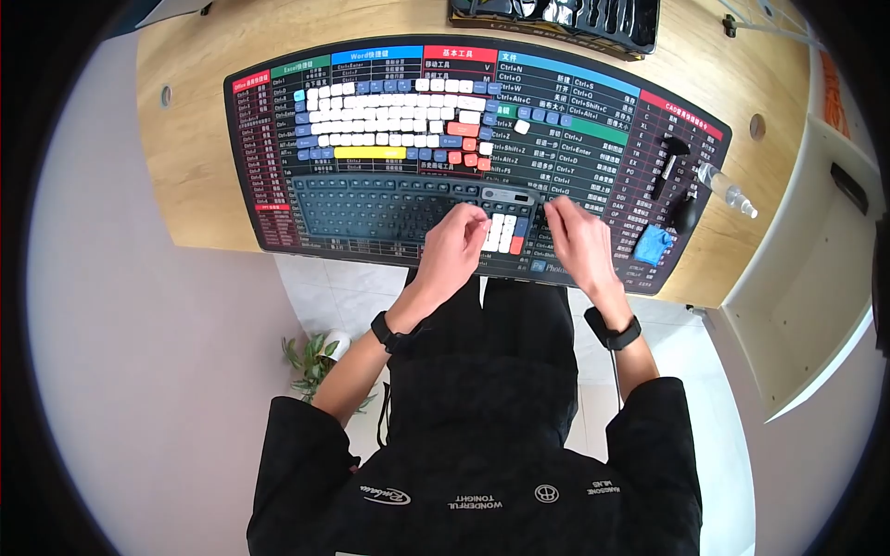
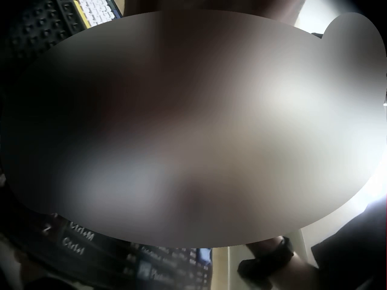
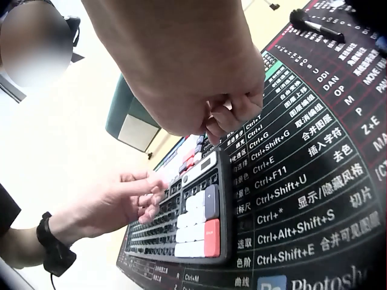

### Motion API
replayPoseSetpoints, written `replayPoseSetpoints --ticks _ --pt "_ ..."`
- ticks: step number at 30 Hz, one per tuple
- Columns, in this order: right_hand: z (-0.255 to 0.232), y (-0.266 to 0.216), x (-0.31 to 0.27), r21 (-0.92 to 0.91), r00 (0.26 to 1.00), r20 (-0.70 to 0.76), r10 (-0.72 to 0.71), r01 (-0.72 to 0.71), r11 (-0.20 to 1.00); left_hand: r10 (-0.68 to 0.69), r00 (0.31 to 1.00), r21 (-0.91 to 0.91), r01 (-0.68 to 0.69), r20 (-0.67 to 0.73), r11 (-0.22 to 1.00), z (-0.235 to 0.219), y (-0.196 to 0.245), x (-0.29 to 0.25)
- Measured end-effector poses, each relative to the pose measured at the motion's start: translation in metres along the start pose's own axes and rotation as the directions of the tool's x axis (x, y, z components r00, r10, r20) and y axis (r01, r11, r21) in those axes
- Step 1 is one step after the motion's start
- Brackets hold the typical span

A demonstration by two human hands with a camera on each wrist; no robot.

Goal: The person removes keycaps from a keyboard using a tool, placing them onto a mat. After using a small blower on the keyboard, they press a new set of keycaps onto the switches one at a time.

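A dark keyboard [image 1: 371,209] lies near the front of the printed desk mat. White, grey-blue and red keycaps [image 3: 192,225] cover its number pad, while most of the main key area is bare of caps. My left hand [image 1: 459,243] is at the left side of the number pad, thumb and fingertips drawn together. Just right of the keyboard hovers my right hand [image 1: 582,243], its fingers curled in the right wrist view. I cannot tell whether either hand holds a small piece. Behind the keyboard, loose keycaps [image 1: 371,117] lie in keyboard-like rows. The left wrist view is mostly blurred.
On the mat's right side are a black brush [image 1: 669,159], a clear spray bottle [image 1: 728,190], a dark bulb-shaped object [image 1: 683,213] and a crumpled blue cloth [image 1: 654,245]. A black tray [image 1: 556,23] stands at the back. A white shelf [image 1: 788,278] borders the desk's right.
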State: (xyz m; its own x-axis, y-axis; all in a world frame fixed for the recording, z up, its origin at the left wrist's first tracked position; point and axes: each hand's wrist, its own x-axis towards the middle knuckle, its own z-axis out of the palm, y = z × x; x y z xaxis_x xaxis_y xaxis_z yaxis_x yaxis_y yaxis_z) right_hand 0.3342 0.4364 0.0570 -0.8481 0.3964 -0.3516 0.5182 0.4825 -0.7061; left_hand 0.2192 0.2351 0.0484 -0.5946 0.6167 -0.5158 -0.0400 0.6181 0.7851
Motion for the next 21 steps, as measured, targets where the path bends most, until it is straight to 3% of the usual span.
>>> replayPoseSetpoints --ticks 6,10,21 --pt "0.014 -0.009 -0.016 -0.295 0.984 0.096 -0.149 0.172 0.940 0.065 0.998 0.214 -0.061 -0.012 0.975 0.006 -0.010 0.000" --pt "0.028 -0.011 -0.011 -0.348 0.970 0.103 -0.223 0.245 0.905 0.109 0.994 0.243 -0.100 -0.027 0.965 0.012 -0.012 0.007" --pt "0.028 -0.007 0.017 -0.355 0.949 0.263 -0.173 0.262 0.897 0.208 0.978 0.384 -0.192 0.001 0.903 0.018 -0.023 0.007"
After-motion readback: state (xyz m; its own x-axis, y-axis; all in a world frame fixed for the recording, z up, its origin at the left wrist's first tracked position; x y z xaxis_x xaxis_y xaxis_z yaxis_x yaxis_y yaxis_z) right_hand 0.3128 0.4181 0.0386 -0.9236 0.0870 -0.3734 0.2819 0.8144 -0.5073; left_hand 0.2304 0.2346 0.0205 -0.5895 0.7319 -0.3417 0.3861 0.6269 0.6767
